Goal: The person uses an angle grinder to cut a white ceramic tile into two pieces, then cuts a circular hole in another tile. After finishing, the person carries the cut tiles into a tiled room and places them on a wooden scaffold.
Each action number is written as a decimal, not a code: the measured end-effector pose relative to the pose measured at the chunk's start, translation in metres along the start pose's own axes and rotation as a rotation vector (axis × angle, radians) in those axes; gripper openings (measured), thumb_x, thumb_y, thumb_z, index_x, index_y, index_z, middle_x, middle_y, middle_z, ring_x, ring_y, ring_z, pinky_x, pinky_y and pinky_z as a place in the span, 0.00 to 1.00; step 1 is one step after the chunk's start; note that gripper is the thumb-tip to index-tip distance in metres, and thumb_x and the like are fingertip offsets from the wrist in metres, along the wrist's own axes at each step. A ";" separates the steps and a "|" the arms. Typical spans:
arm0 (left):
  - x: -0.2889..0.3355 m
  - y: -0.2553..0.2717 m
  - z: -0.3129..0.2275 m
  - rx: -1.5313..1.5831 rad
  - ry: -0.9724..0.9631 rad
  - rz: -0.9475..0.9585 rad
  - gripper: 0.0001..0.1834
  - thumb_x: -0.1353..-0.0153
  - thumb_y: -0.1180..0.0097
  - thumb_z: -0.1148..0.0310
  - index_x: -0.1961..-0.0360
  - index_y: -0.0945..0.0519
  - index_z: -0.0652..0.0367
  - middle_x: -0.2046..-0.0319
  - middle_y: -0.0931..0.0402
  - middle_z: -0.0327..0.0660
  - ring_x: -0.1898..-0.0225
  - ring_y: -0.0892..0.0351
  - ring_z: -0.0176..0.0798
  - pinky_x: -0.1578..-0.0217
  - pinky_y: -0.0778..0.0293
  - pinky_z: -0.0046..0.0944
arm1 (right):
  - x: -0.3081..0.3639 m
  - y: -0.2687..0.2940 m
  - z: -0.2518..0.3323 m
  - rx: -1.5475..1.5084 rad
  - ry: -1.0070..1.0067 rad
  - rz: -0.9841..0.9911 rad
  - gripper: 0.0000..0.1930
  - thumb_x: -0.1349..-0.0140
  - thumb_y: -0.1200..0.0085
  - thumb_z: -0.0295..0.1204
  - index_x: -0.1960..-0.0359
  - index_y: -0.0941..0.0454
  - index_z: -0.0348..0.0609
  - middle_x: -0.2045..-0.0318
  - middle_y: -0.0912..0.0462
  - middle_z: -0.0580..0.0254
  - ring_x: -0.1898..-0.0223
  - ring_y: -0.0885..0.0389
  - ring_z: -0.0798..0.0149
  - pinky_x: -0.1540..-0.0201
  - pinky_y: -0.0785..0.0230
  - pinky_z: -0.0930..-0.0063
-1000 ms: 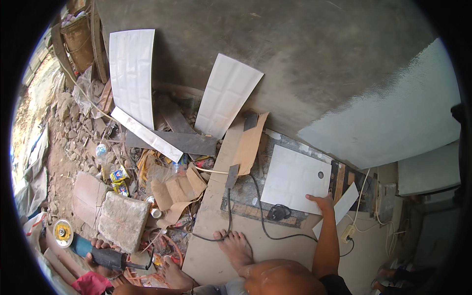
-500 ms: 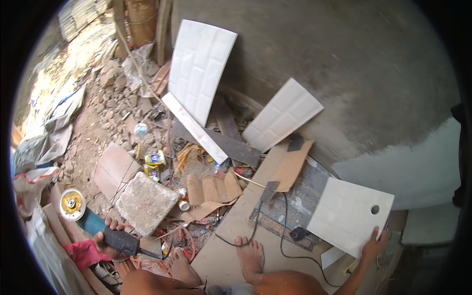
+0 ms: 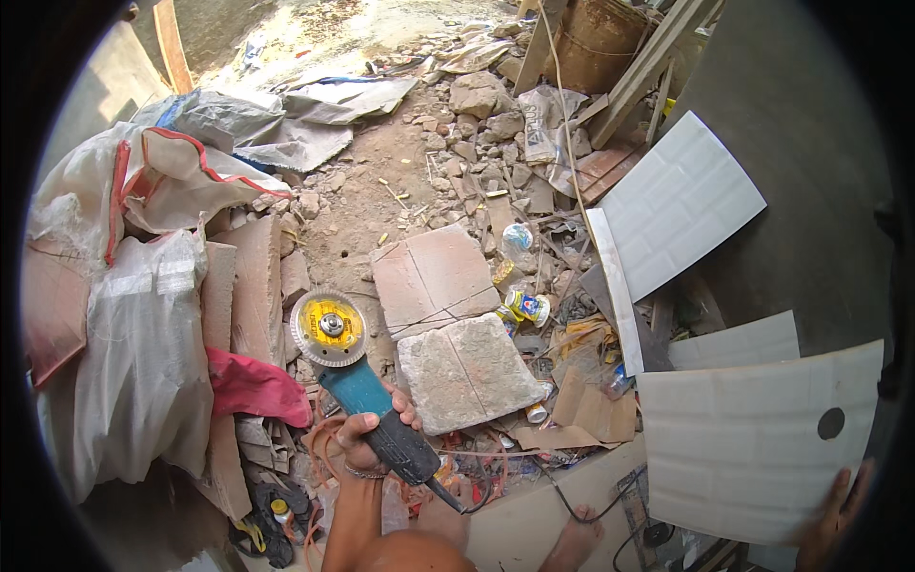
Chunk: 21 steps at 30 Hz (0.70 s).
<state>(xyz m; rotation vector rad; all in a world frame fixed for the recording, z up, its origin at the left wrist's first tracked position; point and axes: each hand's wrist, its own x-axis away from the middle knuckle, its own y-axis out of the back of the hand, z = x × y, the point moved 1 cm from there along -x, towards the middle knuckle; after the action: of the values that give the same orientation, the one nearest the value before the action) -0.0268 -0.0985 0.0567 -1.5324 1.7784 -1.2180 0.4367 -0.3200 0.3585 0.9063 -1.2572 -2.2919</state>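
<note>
My left hand is wrapped round the black rear body of an angle grinder. The grinder is teal and black, and its toothed cutting disc with a yellow centre points away from me. No blur shows on the disc. On the right, my right hand grips the lower right edge of a large white tile. A round hole pierces this tile near its right side. The grinder and the tile are well apart. A grey stone slab with a scored line lies just right of the grinder.
A pinkish slab lies beyond the stone. White brick-patterned tiles lean at the right wall. Rubble, cardboard and cans cover the ground. White sacks and a red cloth are at left. A black cable trails near my feet.
My view has swung left, showing more of the sacks and ground. The holed tile has come up off the board at right, still in my right hand. The grinder stays in my left hand.
</note>
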 end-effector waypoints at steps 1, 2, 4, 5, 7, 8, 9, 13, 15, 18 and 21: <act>0.003 0.004 -0.002 0.009 -0.007 0.012 0.29 0.50 0.38 0.66 0.46 0.29 0.61 0.61 0.25 0.47 0.60 0.21 0.46 0.53 0.20 0.51 | -0.012 -0.034 0.016 -0.192 0.035 0.058 0.21 0.26 0.49 0.42 0.49 0.29 0.31 0.56 0.26 0.47 0.53 0.28 0.55 0.49 0.33 0.60; 0.006 0.007 -0.005 0.011 -0.015 0.028 0.30 0.50 0.38 0.66 0.45 0.30 0.61 0.61 0.25 0.48 0.59 0.22 0.46 0.52 0.21 0.51 | -0.025 -0.076 0.033 -0.217 0.152 0.162 0.18 0.24 0.51 0.40 0.53 0.30 0.32 0.60 0.27 0.50 0.56 0.29 0.58 0.51 0.34 0.61; 0.012 0.011 -0.011 0.029 -0.028 -0.027 0.30 0.51 0.37 0.67 0.45 0.30 0.61 0.61 0.24 0.48 0.60 0.20 0.47 0.52 0.21 0.52 | -0.044 -0.164 0.071 -0.271 0.357 0.333 0.16 0.21 0.55 0.38 0.60 0.31 0.34 0.67 0.27 0.55 0.62 0.31 0.64 0.56 0.35 0.65; 0.014 0.012 -0.013 0.036 -0.040 -0.036 0.30 0.51 0.37 0.67 0.45 0.30 0.61 0.61 0.24 0.48 0.59 0.20 0.47 0.52 0.21 0.53 | -0.049 -0.205 0.091 -0.367 0.399 0.432 0.17 0.20 0.58 0.37 0.63 0.32 0.35 0.71 0.27 0.57 0.65 0.33 0.68 0.59 0.35 0.67; 0.019 0.015 -0.018 0.050 -0.062 -0.049 0.30 0.51 0.37 0.67 0.45 0.29 0.62 0.61 0.23 0.48 0.60 0.20 0.48 0.53 0.21 0.53 | -0.051 -0.276 0.121 -0.362 0.330 0.517 0.19 0.20 0.58 0.37 0.69 0.35 0.35 0.76 0.30 0.56 0.70 0.35 0.66 0.64 0.37 0.63; 0.023 0.016 -0.020 0.057 -0.076 -0.059 0.30 0.51 0.38 0.67 0.45 0.29 0.62 0.61 0.23 0.49 0.60 0.20 0.48 0.53 0.22 0.53 | -0.046 -0.307 0.131 -0.355 0.369 0.536 0.19 0.21 0.57 0.37 0.70 0.35 0.35 0.77 0.31 0.55 0.71 0.35 0.64 0.65 0.38 0.61; 0.028 0.018 -0.022 0.060 -0.085 -0.068 0.30 0.50 0.38 0.67 0.44 0.29 0.62 0.60 0.23 0.49 0.61 0.20 0.48 0.54 0.22 0.54 | -0.036 -0.339 0.138 -0.359 0.336 0.542 0.20 0.21 0.57 0.37 0.71 0.34 0.35 0.78 0.31 0.53 0.73 0.35 0.61 0.66 0.38 0.60; 0.041 0.027 -0.034 -0.008 -0.067 -0.070 0.32 0.51 0.38 0.68 0.43 0.31 0.64 0.62 0.24 0.48 0.61 0.20 0.48 0.54 0.21 0.55 | 0.010 -0.443 0.135 -0.480 0.232 0.566 0.23 0.22 0.56 0.40 0.73 0.31 0.32 0.78 0.27 0.46 0.74 0.31 0.52 0.66 0.37 0.57; 0.047 0.029 -0.039 -0.028 -0.048 -0.072 0.32 0.50 0.38 0.68 0.43 0.31 0.64 0.61 0.24 0.48 0.61 0.20 0.48 0.53 0.21 0.55 | 0.031 -0.478 0.127 -0.516 0.170 0.595 0.24 0.22 0.55 0.41 0.72 0.29 0.32 0.77 0.26 0.47 0.74 0.30 0.53 0.66 0.36 0.58; 0.050 0.028 -0.037 -0.011 -0.028 -0.066 0.30 0.50 0.38 0.68 0.45 0.30 0.64 0.61 0.24 0.49 0.60 0.20 0.48 0.53 0.20 0.55 | 0.054 -0.511 0.117 -0.535 0.088 0.648 0.24 0.22 0.54 0.42 0.71 0.27 0.32 0.77 0.25 0.48 0.73 0.30 0.56 0.65 0.36 0.58; 0.049 0.024 -0.032 -0.027 -0.004 -0.102 0.29 0.51 0.37 0.68 0.46 0.30 0.64 0.61 0.24 0.50 0.60 0.20 0.48 0.54 0.21 0.56 | 0.068 -0.531 0.121 -0.669 0.010 0.690 0.23 0.23 0.53 0.43 0.69 0.25 0.32 0.76 0.24 0.46 0.73 0.29 0.55 0.65 0.35 0.57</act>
<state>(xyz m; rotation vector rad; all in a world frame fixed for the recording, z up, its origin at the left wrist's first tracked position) -0.0781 -0.1364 0.0606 -1.6577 1.7399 -1.2425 0.2959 -0.0042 -0.0681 0.1928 -0.5704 -1.9052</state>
